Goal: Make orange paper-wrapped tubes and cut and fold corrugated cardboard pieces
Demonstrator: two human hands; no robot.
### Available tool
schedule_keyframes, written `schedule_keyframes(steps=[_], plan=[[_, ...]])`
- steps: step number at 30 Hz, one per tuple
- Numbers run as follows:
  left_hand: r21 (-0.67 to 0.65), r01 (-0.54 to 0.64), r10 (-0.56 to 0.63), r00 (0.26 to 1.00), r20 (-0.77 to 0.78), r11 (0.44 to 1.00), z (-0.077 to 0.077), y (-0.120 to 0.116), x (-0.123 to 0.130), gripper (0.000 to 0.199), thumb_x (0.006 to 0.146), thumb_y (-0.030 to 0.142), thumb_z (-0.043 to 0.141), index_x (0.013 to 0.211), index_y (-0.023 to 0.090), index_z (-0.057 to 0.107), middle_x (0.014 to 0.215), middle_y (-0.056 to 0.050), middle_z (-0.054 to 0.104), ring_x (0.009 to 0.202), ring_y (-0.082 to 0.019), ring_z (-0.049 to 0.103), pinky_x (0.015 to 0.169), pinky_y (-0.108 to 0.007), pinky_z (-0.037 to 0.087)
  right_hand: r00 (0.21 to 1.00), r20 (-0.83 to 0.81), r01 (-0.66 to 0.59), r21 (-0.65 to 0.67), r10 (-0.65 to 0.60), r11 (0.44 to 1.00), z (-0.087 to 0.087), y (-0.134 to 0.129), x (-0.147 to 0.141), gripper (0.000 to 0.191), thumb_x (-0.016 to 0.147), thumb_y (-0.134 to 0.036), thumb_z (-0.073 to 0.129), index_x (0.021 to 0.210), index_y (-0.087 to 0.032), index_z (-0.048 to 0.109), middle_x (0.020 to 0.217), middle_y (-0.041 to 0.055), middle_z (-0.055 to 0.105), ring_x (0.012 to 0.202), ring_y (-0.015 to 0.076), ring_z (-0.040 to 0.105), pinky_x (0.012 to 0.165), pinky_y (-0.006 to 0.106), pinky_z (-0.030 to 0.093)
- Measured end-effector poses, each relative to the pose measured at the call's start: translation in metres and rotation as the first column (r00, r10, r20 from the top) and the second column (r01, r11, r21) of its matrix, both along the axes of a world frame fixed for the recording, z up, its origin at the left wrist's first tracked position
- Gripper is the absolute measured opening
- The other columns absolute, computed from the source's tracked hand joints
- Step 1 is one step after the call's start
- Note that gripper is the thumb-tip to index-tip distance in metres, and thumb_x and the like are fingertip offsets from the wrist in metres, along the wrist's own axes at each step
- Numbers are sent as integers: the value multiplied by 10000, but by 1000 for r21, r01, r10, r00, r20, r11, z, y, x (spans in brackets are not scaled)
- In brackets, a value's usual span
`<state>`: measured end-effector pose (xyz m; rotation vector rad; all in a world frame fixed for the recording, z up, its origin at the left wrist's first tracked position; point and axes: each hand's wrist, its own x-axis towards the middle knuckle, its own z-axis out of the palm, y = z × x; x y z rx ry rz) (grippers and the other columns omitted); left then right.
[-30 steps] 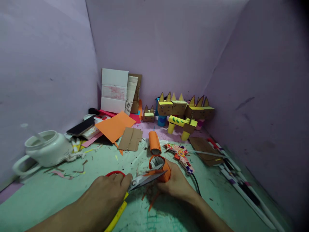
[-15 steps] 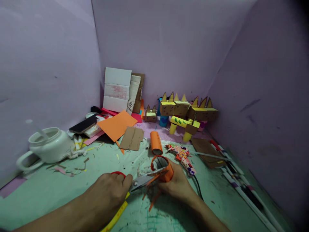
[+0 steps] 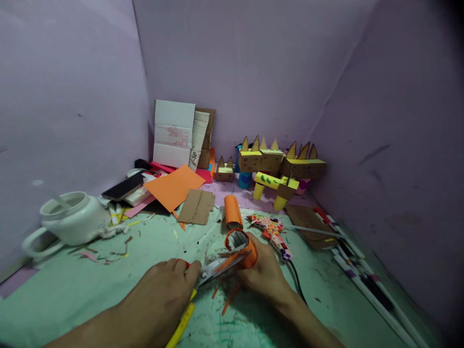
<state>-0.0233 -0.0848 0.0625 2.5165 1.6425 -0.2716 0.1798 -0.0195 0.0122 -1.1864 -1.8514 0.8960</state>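
Note:
My left hand (image 3: 165, 295) is closed around the handles of a pair of scissors (image 3: 213, 270), whose red grip peeks out above my fingers. The metal blades reach to the right, across the front of an orange paper-covered tube (image 3: 250, 251). My right hand (image 3: 266, 270) grips that tube, tilted so its open end with the pale lining faces me. A thin orange strip lies along the blades. Just behind stands or lies a second orange tube (image 3: 232, 211). Below the blades are orange paper scraps (image 3: 231, 298) on the green table.
At left are a white teapot-like pot (image 3: 78, 217), a phone (image 3: 123, 186) and orange paper (image 3: 176, 186). A flower-patterned glue gun (image 3: 271, 229) with a cord lies right of my hands. Cardboard animal figures (image 3: 277, 181) stand at the back; markers (image 3: 366, 285) line the right side.
My left hand and the scissors have shifted slightly, and the blades now lie lower across the tube's front. The tube has tilted a little in my right hand. The whole view has moved slightly.

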Motion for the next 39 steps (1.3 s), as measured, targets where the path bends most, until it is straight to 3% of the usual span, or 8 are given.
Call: schedule_keyframes(steps=[7, 15, 21, 26, 33, 39], plan=[[-76, -16, 14, 999, -31, 997, 5, 1, 6, 440, 753, -18, 308, 1054, 174, 565, 956, -108, 663, 832, -255, 619, 712, -419, 496, 991, 97, 95, 9, -95, 995, 2, -2, -1, 364, 545, -135, 566, 900, -214, 594, 690, -11, 642, 600, 194, 564, 562, 291, 419], [-133, -41, 41, 999, -5, 990, 16, 5, 11, 368, 762, -26, 294, 927, 179, 552, 881, -83, 671, 741, -246, 636, 676, -406, 491, 982, 99, 162, 20, -163, 987, -3, 1, 0, 328, 532, -126, 546, 845, -222, 572, 666, -11, 605, 585, 187, 536, 544, 284, 397], [-104, -39, 40, 999, 10, 994, 6, 4, 6, 377, 757, -37, 309, 967, 169, 545, 877, -74, 673, 792, -251, 654, 707, -409, 501, 958, 165, 216, 124, -235, 968, 0, -1, 0, 328, 549, -127, 563, 863, -212, 602, 622, -7, 607, 540, 182, 532, 511, 264, 365], [-92, -64, 75, 989, 126, 994, -2, 4, 7, 346, 803, 43, 361, 1050, 188, 555, 1003, -90, 653, 903, -250, 629, 773, -422, 505, 950, 128, 249, 237, -284, 939, -5, -2, -3, 370, 581, -120, 524, 930, -210, 609, 684, 2, 658, 585, 194, 594, 550, 267, 409], [-42, -82, 77, 993, -93, 996, 1, 5, 17, 464, 765, -19, 303, 1129, 146, 539, 1021, -137, 645, 917, -298, 620, 751, -475, 511, 921, 142, 297, 347, -363, 890, -11, -5, -4, 342, 657, -151, 523, 983, -217, 601, 737, 14, 700, 642, 208, 654, 558, 261, 447], [-85, -85, 86, 996, 9, 993, -8, 1, 12, 444, 750, -30, 330, 1087, 166, 542, 1001, -109, 650, 893, -258, 617, 765, -439, 495, 909, 135, 332, 340, -395, 880, -10, -5, -7, 319, 648, -174, 547, 958, -218, 609, 722, 20, 692, 644, 217, 653, 561, 269, 448]])
